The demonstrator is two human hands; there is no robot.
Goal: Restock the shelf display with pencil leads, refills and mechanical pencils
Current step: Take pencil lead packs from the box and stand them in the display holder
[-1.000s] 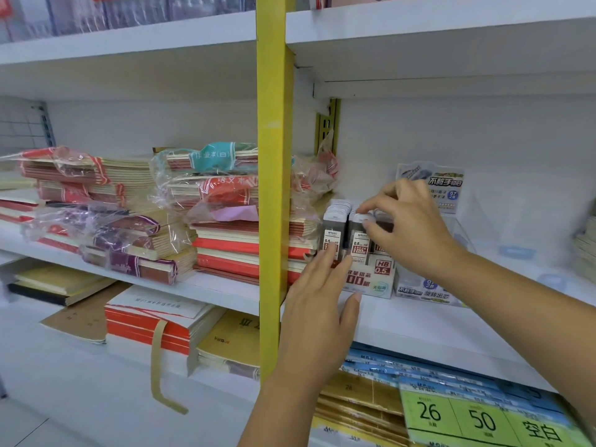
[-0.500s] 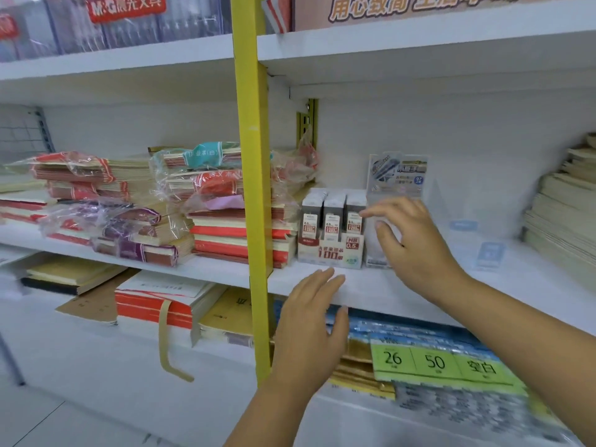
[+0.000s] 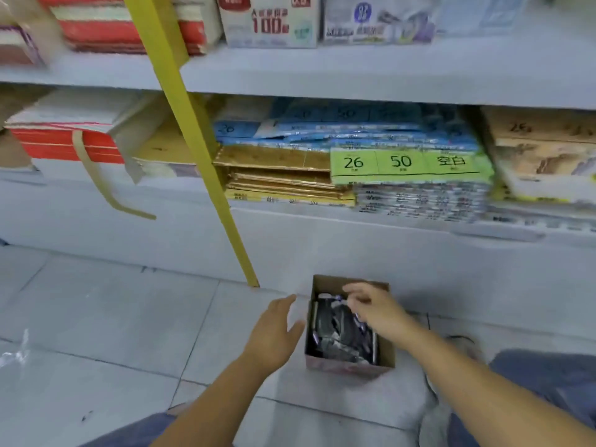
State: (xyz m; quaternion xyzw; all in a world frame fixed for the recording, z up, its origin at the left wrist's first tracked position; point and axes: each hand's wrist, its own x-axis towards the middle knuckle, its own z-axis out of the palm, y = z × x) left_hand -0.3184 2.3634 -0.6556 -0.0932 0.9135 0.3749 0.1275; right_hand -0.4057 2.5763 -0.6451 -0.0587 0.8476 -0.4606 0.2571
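I am on the fetching step. My right hand (image 3: 374, 309) is over the small brown box (image 3: 350, 369) on the near floor (image 3: 113, 317). Its fingers bend onto the dark packs (image 3: 338, 333) inside, but I cannot tell if they hold one. My left hand (image 3: 274, 333) is open, just left of the box. Next, I think, I must pinch one pack and lift it to the lead boxes (image 3: 271, 24) on the far white shelf (image 3: 354, 72). The floor is grey tile.

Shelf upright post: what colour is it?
The upright post is yellow; head view.
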